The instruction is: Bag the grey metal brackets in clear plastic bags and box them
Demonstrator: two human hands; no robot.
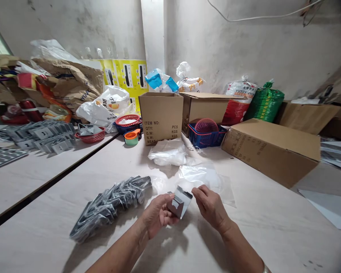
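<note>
My left hand (158,214) grips a small folded grey card piece (179,203) with a white cut-out, held just above the table. My right hand (210,205) pinches the same piece at its upper right edge, fingers curled. To the left of my hands lies a long overlapping row of the same grey folded pieces (110,205) on the pale wooden table (272,227). Just beyond my hands rest clear plastic bags (206,177).
Behind stand a labelled cardboard box (160,117), a long closed box (272,150) at right, a blue basket (205,137), red baskets (127,121) and a tape roll (131,137). More grey pieces (42,135) lie on the left table, across a dark gap (59,178).
</note>
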